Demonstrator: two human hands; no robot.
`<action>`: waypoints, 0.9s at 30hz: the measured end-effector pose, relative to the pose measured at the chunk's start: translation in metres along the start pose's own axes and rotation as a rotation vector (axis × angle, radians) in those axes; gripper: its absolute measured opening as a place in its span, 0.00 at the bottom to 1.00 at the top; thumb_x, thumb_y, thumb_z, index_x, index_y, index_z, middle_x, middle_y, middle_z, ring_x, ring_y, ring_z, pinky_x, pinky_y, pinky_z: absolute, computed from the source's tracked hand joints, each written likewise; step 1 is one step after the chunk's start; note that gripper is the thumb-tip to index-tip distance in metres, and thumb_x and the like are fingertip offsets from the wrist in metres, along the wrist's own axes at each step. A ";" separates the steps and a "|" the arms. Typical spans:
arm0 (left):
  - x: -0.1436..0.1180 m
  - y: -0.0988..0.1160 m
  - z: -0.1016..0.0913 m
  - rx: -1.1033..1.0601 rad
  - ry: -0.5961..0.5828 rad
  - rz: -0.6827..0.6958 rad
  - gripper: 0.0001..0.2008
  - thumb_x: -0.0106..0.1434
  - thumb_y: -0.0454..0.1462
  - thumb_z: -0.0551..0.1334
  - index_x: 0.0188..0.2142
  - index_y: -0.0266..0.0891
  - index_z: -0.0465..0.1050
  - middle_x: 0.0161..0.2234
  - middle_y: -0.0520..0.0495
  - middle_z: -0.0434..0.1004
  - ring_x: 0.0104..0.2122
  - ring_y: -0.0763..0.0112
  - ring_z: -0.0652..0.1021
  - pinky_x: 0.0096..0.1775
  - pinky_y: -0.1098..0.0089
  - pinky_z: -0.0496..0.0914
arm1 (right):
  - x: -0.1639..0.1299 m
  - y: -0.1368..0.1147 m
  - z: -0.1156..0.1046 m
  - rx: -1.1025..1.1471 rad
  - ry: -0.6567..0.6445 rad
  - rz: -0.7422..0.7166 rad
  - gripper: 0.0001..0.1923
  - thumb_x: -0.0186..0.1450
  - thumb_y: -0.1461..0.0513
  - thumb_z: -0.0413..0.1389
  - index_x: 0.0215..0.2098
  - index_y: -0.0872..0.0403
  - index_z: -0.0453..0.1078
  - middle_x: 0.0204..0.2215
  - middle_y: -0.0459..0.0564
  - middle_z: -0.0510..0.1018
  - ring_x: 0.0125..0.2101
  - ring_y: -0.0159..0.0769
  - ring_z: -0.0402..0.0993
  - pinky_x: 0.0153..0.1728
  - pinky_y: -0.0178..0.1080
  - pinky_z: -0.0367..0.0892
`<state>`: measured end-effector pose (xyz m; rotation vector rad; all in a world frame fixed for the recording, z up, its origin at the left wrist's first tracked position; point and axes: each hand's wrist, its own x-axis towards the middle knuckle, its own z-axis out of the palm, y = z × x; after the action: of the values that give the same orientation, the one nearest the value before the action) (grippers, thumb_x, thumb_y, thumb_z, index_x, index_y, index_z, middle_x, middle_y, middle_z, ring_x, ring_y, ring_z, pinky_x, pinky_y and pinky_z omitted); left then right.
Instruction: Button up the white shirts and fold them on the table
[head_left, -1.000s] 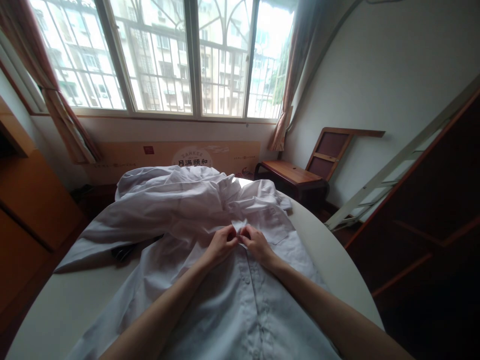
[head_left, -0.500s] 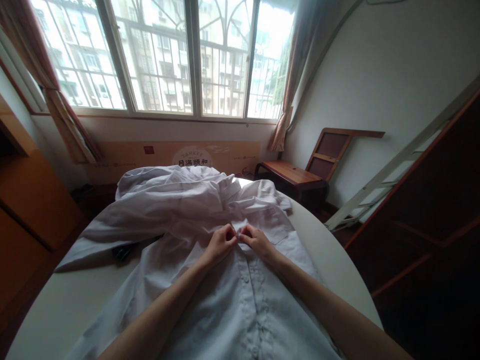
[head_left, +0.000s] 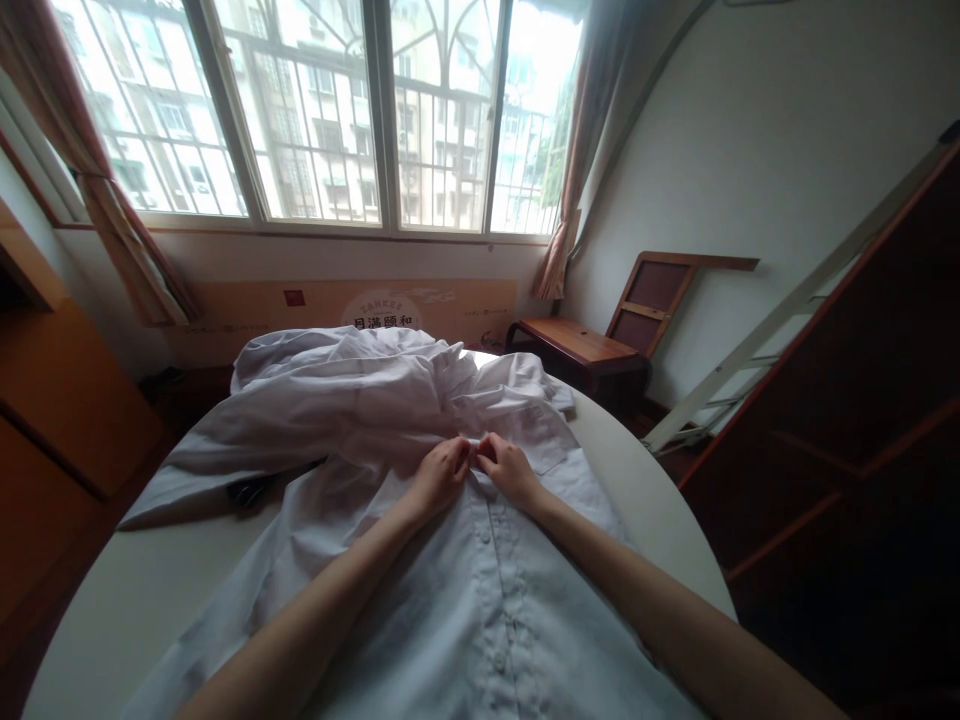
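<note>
A white button-up shirt (head_left: 420, 620) lies spread over the round table, its front placket running toward me with several small buttons. My left hand (head_left: 442, 472) is closed in a pinch on the placket's edge. Close beside it, my right hand (head_left: 508, 470) pinches the same strip of cloth from the other side. The fingertips nearly meet, and whatever button or hole lies between them is hidden. Beyond the hands the upper part of the shirt and a long sleeve (head_left: 225, 440) lie crumpled.
The round white table (head_left: 667, 510) shows at both sides of the shirt. A dark object (head_left: 251, 490) lies partly under the sleeve. Behind stand a wooden bench (head_left: 581, 342) and a printed board (head_left: 300, 310) below the window. A ladder (head_left: 720, 385) leans at the right.
Both hands have shifted slightly up the placket, away from me, still pinching the cloth. The view has moved a little, and more of the placket below the hands shows.
</note>
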<state>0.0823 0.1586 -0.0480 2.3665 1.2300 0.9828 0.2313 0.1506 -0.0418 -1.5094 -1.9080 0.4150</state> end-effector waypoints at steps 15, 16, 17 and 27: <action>0.011 -0.021 -0.004 0.282 -0.197 -0.067 0.20 0.66 0.41 0.47 0.54 0.40 0.63 0.56 0.44 0.65 0.57 0.62 0.63 0.57 0.61 0.55 | -0.064 -0.048 -0.045 -0.260 -0.339 -0.160 0.01 0.55 0.65 0.53 0.25 0.55 0.66 0.22 0.45 0.70 0.23 0.28 0.62 0.24 0.32 0.52; 0.015 -0.023 -0.003 0.286 -0.201 -0.085 0.20 0.66 0.41 0.46 0.55 0.40 0.63 0.56 0.44 0.65 0.57 0.63 0.63 0.57 0.62 0.55 | -0.070 -0.047 -0.047 -0.259 -0.367 -0.163 0.02 0.55 0.65 0.53 0.25 0.55 0.65 0.22 0.45 0.70 0.23 0.28 0.61 0.24 0.32 0.51; 0.019 -0.024 -0.002 0.289 -0.205 -0.102 0.21 0.66 0.42 0.46 0.55 0.40 0.62 0.56 0.44 0.64 0.57 0.63 0.63 0.57 0.63 0.55 | -0.075 -0.046 -0.049 -0.258 -0.393 -0.164 0.02 0.55 0.64 0.52 0.24 0.55 0.65 0.21 0.45 0.70 0.23 0.28 0.61 0.24 0.32 0.51; 0.030 -0.034 0.003 0.290 -0.193 -0.118 0.19 0.65 0.41 0.48 0.54 0.42 0.63 0.56 0.46 0.65 0.56 0.64 0.64 0.57 0.63 0.55 | -0.136 -0.057 -0.093 -0.301 -0.608 -0.254 0.20 0.51 0.53 0.59 0.35 0.56 0.64 0.33 0.49 0.70 0.31 0.35 0.64 0.31 0.35 0.59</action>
<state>0.0755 0.2029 -0.0552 2.4950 1.4991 0.5559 0.2670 -0.0083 0.0205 -1.3925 -2.7052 0.5300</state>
